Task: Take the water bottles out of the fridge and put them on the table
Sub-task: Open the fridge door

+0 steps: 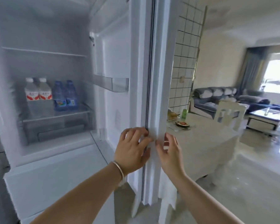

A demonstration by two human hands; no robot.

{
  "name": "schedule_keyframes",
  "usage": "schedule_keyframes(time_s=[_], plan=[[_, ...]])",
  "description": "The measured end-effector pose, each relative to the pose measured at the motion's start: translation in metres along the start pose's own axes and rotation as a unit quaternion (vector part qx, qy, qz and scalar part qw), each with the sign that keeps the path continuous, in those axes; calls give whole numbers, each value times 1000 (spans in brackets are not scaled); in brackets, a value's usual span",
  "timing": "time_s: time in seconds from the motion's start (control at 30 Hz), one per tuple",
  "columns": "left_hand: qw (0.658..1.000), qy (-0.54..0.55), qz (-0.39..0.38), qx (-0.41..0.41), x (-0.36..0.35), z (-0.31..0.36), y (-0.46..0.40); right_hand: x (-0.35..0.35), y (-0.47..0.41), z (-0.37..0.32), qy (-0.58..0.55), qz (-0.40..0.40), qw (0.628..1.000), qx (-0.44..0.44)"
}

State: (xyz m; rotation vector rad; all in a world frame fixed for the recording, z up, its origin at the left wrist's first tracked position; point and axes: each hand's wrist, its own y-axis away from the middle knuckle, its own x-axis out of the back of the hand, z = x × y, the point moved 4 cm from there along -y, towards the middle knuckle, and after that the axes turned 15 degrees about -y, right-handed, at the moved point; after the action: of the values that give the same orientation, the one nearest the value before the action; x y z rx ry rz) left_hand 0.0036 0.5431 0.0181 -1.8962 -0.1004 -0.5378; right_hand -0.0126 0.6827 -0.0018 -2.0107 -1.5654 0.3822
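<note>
head view has both hands on the fridge door edge (149, 110), left hand (132, 147) curled round it, right hand (168, 151) loose-fingered against it, four water bottles (51, 96) on the shelf (58, 114), so i'd swing it wide first, then carry them to the worktop (205, 135).

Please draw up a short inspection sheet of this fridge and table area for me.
Surface: table with pale cloth, right of the fridge door.
Job's things: four water bottles on a fridge shelf, two red-labelled bottles, two blue bottles.
Clutter: green bottle and plates on the table.
Hands: left hand and right hand both on the door edge.
Cables: nothing seen.
Surroundings: chair, sofa, coffee table.
</note>
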Motion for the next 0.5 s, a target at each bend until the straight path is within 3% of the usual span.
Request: schedule_keyframes(time_s=[0.3,0.4,0.5], plan=[[984,-28,-109,-141,-90,47,-67,54,-84,61,22,97,991,-93],[975,-33,-148,-160,-113,56,-83,56,-108,84,-81,85,976,-181],[968,-18,-175,-178,-137,62,-96,60,-132,108,-98,86,967,-219]])
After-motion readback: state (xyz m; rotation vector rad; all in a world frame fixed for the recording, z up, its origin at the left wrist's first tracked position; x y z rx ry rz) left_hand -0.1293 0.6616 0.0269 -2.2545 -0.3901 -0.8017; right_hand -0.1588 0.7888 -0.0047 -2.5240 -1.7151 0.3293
